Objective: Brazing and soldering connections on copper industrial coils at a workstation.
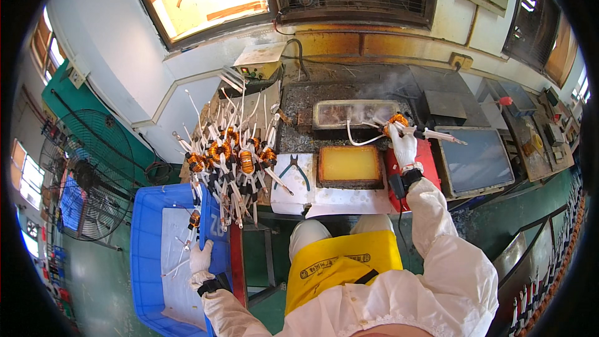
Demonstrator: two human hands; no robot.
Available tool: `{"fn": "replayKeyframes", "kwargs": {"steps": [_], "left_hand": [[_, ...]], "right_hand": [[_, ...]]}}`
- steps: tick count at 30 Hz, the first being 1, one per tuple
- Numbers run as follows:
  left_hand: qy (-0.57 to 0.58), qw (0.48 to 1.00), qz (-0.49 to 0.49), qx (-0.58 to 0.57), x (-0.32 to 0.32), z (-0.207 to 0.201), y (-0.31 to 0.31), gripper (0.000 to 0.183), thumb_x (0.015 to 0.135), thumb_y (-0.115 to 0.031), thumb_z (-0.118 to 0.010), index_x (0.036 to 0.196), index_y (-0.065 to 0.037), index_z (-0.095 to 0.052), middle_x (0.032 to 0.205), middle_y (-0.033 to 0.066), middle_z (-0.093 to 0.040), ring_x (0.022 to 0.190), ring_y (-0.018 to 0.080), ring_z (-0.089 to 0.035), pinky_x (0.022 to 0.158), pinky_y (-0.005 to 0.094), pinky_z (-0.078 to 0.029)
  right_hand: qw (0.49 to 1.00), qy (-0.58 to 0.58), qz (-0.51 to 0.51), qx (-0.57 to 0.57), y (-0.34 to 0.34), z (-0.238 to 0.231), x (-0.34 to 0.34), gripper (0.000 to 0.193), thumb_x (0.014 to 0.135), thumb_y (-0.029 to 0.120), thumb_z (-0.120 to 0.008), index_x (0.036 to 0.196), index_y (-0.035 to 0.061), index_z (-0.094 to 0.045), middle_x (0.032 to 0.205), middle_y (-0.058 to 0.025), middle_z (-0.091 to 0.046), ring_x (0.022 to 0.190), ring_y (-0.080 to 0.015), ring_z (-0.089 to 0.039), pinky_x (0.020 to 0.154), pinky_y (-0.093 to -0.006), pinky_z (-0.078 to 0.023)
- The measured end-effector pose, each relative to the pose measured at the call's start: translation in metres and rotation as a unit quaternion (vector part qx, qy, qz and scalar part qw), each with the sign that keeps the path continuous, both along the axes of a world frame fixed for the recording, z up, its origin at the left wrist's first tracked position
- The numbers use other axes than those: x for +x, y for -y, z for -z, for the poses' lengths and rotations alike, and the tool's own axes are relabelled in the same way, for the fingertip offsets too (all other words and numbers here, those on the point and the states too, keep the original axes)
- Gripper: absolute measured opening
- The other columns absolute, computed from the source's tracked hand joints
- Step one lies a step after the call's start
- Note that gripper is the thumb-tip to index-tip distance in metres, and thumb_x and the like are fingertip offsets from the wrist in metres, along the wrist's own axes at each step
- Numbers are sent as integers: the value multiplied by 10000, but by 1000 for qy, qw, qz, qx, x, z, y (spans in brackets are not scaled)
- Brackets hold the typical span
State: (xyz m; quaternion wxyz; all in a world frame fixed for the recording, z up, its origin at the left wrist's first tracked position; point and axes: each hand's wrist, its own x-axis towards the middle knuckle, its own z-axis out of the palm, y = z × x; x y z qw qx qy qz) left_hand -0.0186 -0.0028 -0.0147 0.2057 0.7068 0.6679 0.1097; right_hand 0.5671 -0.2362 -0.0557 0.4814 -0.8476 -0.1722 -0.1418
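Note:
My right hand (404, 148), in a white glove, is closed around a copper-wound ring coil (395, 125) with white sleeved leads. It holds the coil at the right end of a rectangular metal pot (340, 128) from which smoke rises. One white lead (357, 143) bends down past the pot's front edge. My left hand (200, 258), also gloved, is inside the blue bin (141, 231) and closed on the leads of another ring coil (194, 219). A large heap of similar coils (220, 151) lies on the bench just beyond the bin.
A tray of yellow material (348, 163) sits before the pot, with pliers (292, 173) to its left. Right of it stand a red box (429, 161) and a grey-topped tank (477, 161). A control box (261, 65) is at the back; a large fan (90, 178) stands left.

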Motion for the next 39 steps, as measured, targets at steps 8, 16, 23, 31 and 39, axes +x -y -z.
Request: {"fn": "replayKeyframes", "kwargs": {"steps": [8, 16, 23, 31, 39], "left_hand": [[10, 1000, 5, -11, 2, -2, 0, 461, 766, -461, -578, 960, -48, -646, 753, 152, -639, 718, 287, -627, 671, 395, -468], [-12, 1000, 1, 23, -2, 6, -2, 455, 774, -444, -589, 977, -41, -644, 796, 172, -647, 762, 309, -635, 703, 404, -472], [-6, 1000, 7, 3, 3, -4, 2, 468, 778, -446, -585, 1004, -39, -634, 821, 187, -646, 806, 331, -630, 731, 413, -469], [1, 1000, 13, -7, 3, -2, -1, 454, 789, -435, -577, 985, -29, -634, 797, 182, -644, 764, 313, -632, 704, 400, -472], [14, 1000, 13, -7, 2, 1, -2, 454, 786, -433, -578, 990, -31, -633, 802, 185, -643, 775, 318, -631, 711, 401, -472]], "right_hand": [[998, -62, -3, 5, 2, -18, -11, 623, 784, 569, -541, 936, -26, -644, 668, -206, -636, 707, -310, -654, 631, -374, -510], [995, -88, -21, 34, 4, -26, -15, 529, 774, 521, -591, 987, 40, -651, 773, -209, -651, 752, -306, -653, 654, -375, -510], [990, -111, 4, -83, 0, -42, -13, 555, 756, 549, -583, 998, 53, -647, 854, -223, -644, 859, -360, -619, 750, -420, -483], [1000, -19, 9, -20, 5, -35, 1, 495, 793, 443, -612, 971, -17, -648, 769, -179, -664, 657, -245, -668, 558, -334, -529], [997, -75, -7, -3, 25, -55, -7, 402, 816, 375, -610, 1005, 23, -654, 846, -156, -669, 684, -220, -661, 584, -317, -516]]}}
